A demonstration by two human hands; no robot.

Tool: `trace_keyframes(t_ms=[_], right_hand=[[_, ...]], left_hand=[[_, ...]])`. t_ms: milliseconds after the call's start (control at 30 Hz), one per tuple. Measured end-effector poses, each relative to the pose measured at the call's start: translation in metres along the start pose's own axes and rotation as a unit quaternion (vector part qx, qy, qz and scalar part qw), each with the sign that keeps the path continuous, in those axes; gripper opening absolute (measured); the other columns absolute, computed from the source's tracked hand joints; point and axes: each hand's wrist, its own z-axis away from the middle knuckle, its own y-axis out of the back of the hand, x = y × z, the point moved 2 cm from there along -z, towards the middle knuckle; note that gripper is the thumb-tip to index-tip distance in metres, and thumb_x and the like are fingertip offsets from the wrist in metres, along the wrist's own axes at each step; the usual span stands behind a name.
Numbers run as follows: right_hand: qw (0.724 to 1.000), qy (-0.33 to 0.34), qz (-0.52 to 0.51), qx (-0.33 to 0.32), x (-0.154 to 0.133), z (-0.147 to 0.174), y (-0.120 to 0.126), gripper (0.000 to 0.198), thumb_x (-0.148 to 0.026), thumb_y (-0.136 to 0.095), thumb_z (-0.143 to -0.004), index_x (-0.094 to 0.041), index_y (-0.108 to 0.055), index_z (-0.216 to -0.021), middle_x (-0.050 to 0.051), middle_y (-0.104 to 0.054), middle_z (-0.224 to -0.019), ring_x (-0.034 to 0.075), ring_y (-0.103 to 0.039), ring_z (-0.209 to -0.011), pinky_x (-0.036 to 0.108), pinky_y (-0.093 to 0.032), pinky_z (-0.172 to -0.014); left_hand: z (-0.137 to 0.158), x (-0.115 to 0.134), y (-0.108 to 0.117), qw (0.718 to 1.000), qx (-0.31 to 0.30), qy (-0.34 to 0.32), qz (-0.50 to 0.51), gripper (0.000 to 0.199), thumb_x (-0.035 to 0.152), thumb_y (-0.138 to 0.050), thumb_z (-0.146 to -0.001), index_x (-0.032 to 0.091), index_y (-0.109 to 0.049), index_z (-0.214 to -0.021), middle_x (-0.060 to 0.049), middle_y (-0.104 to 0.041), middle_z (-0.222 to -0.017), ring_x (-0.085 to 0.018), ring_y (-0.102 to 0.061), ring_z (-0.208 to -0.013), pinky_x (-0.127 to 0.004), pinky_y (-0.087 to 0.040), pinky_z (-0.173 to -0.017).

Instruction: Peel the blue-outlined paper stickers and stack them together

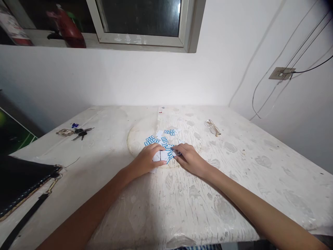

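Small white paper slips (157, 157), some marked with blue outlines, are gathered between my two hands on the table. My left hand (148, 159) curls round the left side of the pile, its thumb and forefinger gripping slips at the edges. From the right, my right hand (191, 160) closes its thumb and fingers on slips at the other side. Just beyond my hands, more blue-outlined slips (170, 132) lie loosely scattered, some overlapping. What is under my palms is hidden, and any print on the slips is too small to read.
A worn white cover lies over the table (145, 208). Keys (81, 132) and a small blue object (75, 125) lie at left, folded glasses (213, 127) at right. A black bag (23, 180) with a strap sits at the left edge. Behind are a wall, window and socket (282, 73).
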Motion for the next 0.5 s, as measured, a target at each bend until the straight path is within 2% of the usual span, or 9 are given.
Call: trace_keyframes(t_ms=[267, 367, 500], right_hand=[[0.999, -0.027, -0.021, 0.032, 0.009, 0.0, -0.003, 0.03, -0.011, -0.04, -0.085, -0.016, -0.053, -0.112, 0.009, -0.058, -0.092, 0.021, -0.051, -0.085, 0.037, -0.038, -0.079], [0.987, -0.069, -0.13, 0.058, 0.013, 0.0, -0.004, 0.029, -0.01, -0.044, -0.08, -0.017, -0.056, -0.106, 0.007, -0.055, -0.086, 0.019, -0.049, -0.08, 0.035, -0.037, -0.077], [0.941, -0.137, -0.297, 0.082, 0.019, -0.001, -0.006, 0.024, -0.015, -0.049, -0.077, -0.018, -0.06, -0.098, 0.002, -0.05, -0.078, 0.015, -0.046, -0.071, 0.032, -0.038, -0.07]], left_hand=[[-0.001, -0.002, 0.003, 0.999, 0.023, 0.026, 0.01, 0.019, 0.026, -0.052, -0.078, 0.02, -0.058, -0.096, -0.003, -0.062, -0.101, -0.02, -0.055, -0.097, -0.033, -0.039, -0.087], [-0.001, -0.001, 0.002, 1.0, 0.014, 0.022, -0.009, 0.018, 0.02, -0.049, -0.078, 0.02, -0.059, -0.093, -0.003, -0.064, -0.097, -0.019, -0.056, -0.094, -0.033, -0.038, -0.086], [0.0, 0.001, 0.001, 0.998, 0.015, 0.008, -0.052, 0.02, 0.017, -0.042, -0.082, 0.021, -0.06, -0.089, -0.001, -0.065, -0.094, -0.019, -0.056, -0.092, -0.035, -0.035, -0.085]])
